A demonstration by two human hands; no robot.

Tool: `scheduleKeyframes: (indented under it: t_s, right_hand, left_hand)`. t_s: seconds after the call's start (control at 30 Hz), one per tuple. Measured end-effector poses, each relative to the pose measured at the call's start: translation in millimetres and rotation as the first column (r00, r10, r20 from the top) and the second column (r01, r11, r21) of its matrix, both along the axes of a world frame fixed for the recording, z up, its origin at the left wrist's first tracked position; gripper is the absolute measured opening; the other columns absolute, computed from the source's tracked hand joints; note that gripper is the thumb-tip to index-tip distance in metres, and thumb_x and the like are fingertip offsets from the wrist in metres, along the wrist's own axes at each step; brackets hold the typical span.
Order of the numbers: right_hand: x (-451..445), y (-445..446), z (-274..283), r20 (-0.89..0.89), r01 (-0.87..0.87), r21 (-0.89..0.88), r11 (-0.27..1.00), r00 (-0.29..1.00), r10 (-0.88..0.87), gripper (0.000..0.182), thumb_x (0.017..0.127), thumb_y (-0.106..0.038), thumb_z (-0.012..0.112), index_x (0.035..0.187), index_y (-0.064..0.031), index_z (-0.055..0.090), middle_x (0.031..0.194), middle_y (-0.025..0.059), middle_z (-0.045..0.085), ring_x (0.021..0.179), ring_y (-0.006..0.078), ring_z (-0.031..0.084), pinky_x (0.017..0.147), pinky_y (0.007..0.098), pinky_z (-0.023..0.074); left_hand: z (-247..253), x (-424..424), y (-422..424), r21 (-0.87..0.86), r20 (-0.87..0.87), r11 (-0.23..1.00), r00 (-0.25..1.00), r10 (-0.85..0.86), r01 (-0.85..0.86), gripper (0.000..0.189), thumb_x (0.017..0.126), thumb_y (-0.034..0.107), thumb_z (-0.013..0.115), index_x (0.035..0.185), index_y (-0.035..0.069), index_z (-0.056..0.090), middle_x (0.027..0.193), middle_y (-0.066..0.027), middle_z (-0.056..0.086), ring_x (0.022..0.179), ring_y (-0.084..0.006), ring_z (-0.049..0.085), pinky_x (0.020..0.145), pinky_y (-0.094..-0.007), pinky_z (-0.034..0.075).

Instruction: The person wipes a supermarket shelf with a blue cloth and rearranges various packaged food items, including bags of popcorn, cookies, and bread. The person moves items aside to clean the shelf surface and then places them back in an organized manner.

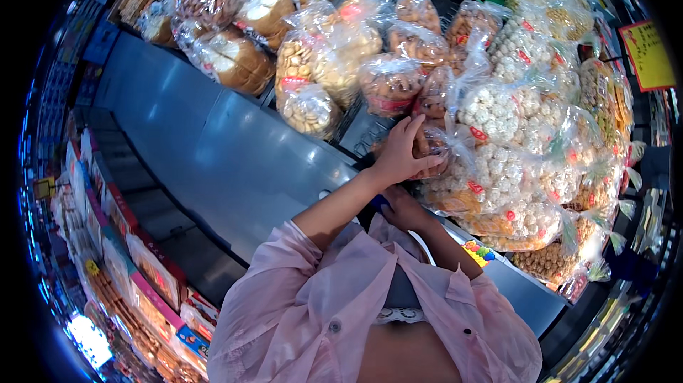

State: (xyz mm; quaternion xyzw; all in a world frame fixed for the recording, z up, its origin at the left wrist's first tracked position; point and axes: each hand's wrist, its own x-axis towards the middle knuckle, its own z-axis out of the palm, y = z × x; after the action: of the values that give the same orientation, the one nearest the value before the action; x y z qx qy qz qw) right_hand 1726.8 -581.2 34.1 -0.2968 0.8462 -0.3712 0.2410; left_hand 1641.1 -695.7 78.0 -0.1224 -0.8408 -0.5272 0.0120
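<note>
My left hand (399, 151) is on a clear plastic bag of brown snacks (431, 143), its fingers and thumb spread around the bag's near side. Lower down, my right hand (404, 209) is in shadow, close to the counter's edge and partly covered by my left forearm. Beside its fingers shows a small dark blue thing (379, 201); whether the hand holds it is unclear. Bags of whitish, knobbly snacks (488, 113) are piled to the right of my left hand. Beyond it stand another bag of brown snacks (392, 84) and a bag of pale round biscuits (308, 108).
Bagged loaves of bread (235, 60) lie at the upper left. A smooth grey metal counter front (213, 121) curves along the left side. Packaged goods fill a lower shelf (152, 271). At the right hangs a yellow sign (649, 57) bearing writing.
</note>
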Motion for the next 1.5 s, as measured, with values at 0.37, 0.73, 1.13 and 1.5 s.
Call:
scheduleKeyframes:
  t_s: [0.37,0.73,1.13,1.5]
  right_hand:
    - [-5.0,-131.4,-57.4,-0.11,0.227,0.466,0.855,0.974,-0.199,0.072,0.077,-0.023,0.052,0.133,0.0083,0.02,0.136,0.0301,0.021,0.111,0.0417,0.039,0.089,0.0428,0.0424]
    - [-11.0,-221.5,-103.8,-0.366,0.41,0.536,0.738,0.901,-0.235,0.06,0.079,-0.007,0.047,0.128,0.0175,0.023,0.133,0.0389,0.021,0.101,0.0398,0.048,0.077,0.0407,0.0497]
    - [-30.9,-311.2,-123.2,-0.289,0.758,0.49,0.431,0.608,-0.739,0.076,0.075,-0.001,0.053,0.13,0.0191,0.003,0.128,0.0504,0.0,0.11,0.0572,0.035,0.094,0.0468,0.0361]
    - [-72.8,-399.9,-125.4,-0.2,0.787,0.483,0.385,0.527,-0.826,0.081,0.074,-0.009,0.056,0.13,0.0192,0.004,0.13,0.0481,-0.003,0.113,0.053,0.037,0.098,0.0424,0.0347]
  left_hand:
    - [-34.9,107.7,-126.0,-0.045,0.155,0.964,0.952,0.264,-0.26,0.055,0.08,0.025,0.063,0.123,-0.001,0.041,0.125,-0.0219,0.04,0.115,-0.0364,0.041,0.097,-0.0388,0.033]
    - [-37.8,159.7,-262.4,-0.083,0.433,0.972,0.871,0.232,-0.218,0.044,0.079,0.016,0.058,0.119,0.001,0.045,0.118,-0.019,0.045,0.112,-0.0356,0.044,0.095,-0.0378,0.036]
    - [-67.7,175.3,-372.6,-0.149,0.358,0.981,0.918,0.17,-0.123,0.04,0.08,0.013,0.059,0.116,0.0,0.047,0.117,-0.0185,0.047,0.109,-0.0366,0.047,0.091,-0.0399,0.04]
    - [-80.5,198.2,-423.0,-0.193,0.435,0.977,0.884,0.172,-0.095,0.042,0.079,0.014,0.06,0.116,0.0,0.047,0.115,-0.0194,0.049,0.107,-0.0368,0.047,0.091,-0.0392,0.04]
